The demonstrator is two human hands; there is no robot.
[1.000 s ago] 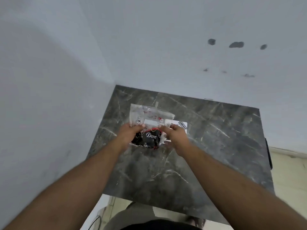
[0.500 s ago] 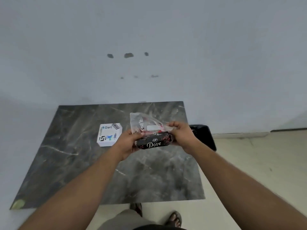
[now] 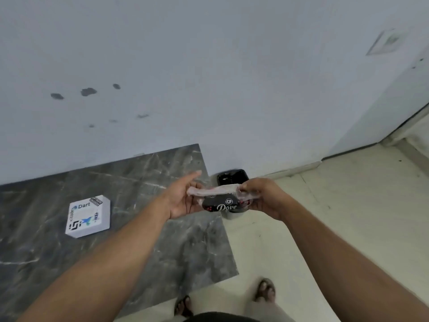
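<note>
Fingers of the right hand (image 3: 260,198) are clamped on one end of the clear bag (image 3: 216,190) with a black Dove packet (image 3: 220,204) inside, left hand (image 3: 183,201) loose and flat against the other end, all held just past the tabletop (image 3: 139,182) right edge over a black bin (image 3: 232,177).

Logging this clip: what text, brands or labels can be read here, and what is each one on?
"Dove": white script on the black packet inside the clear bag that the right hand grips.
"CP": in a circle on the same packet, above the brand.
"Dart": on top of the white box on the marble table.
Too blurred to read: the vertical word at the box's left edge and the small black label at its corner.
</note>
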